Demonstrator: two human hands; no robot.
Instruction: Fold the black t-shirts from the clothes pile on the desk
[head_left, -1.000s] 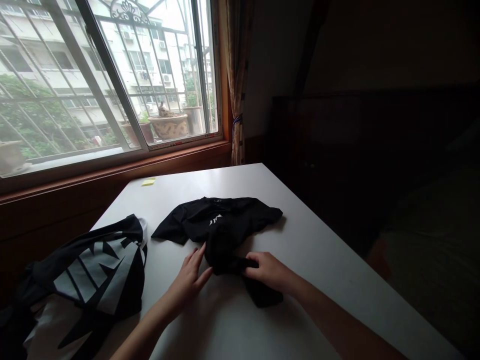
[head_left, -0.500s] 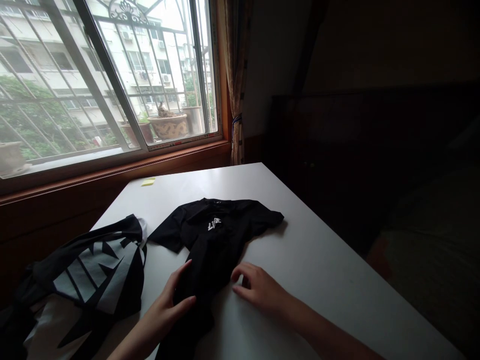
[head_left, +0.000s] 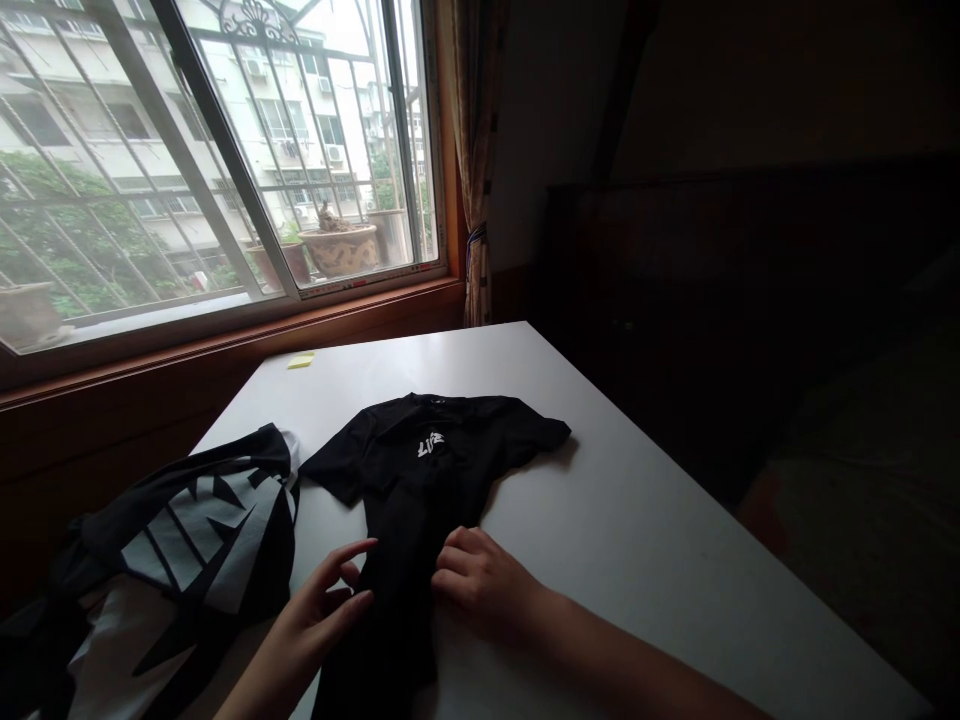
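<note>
A black T-shirt (head_left: 431, 490) with small white lettering on its chest lies on the white table, its sleeves spread at the far end and its lower part bunched narrow toward me. My left hand (head_left: 322, 605) is at the left edge of the shirt's body, thumb and forefinger apart and bent, the fingertips by the cloth. On the opposite edge, my right hand (head_left: 484, 580) has its fingers curled together on the fabric, and its fingertips are partly hidden. The shirt's near end is dark and runs out of the picture.
To the left a black, white and grey garment (head_left: 202, 530) lies crumpled over the table's side. A yellow sticky note (head_left: 301, 360) is at the far left corner of the white table (head_left: 600, 510). Beyond stand a barred window (head_left: 285, 150) and a tied curtain (head_left: 476, 180). The right side is very dark.
My right hand has moved left onto the shirt's edge and its fingers have closed. My left hand has shifted slightly down and left. The shirt's middle part looks narrower.
</note>
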